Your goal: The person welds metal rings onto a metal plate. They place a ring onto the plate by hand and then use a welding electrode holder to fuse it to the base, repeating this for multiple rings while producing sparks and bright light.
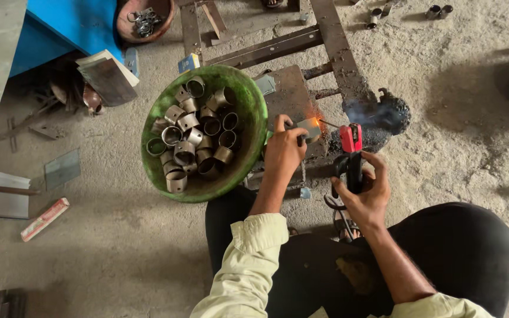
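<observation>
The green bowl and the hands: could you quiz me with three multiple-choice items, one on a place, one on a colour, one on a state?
1. Where is the green bowl relative to the left hand?
A. to its left
B. to its right
C. behind the person

2. What colour is the head of the welding holder in the right hand?
A. blue
B. red
C. yellow

3. What is the state at the rod tip?
A. cold and dark
B. under water
C. glowing, with smoke rising

Answers: 1 A, the bowl of metal rings sits left of that hand. 2 B, the clamp head is red. 3 C, an orange glow shows beside the small metal piece that the left hand pinches.
</observation>
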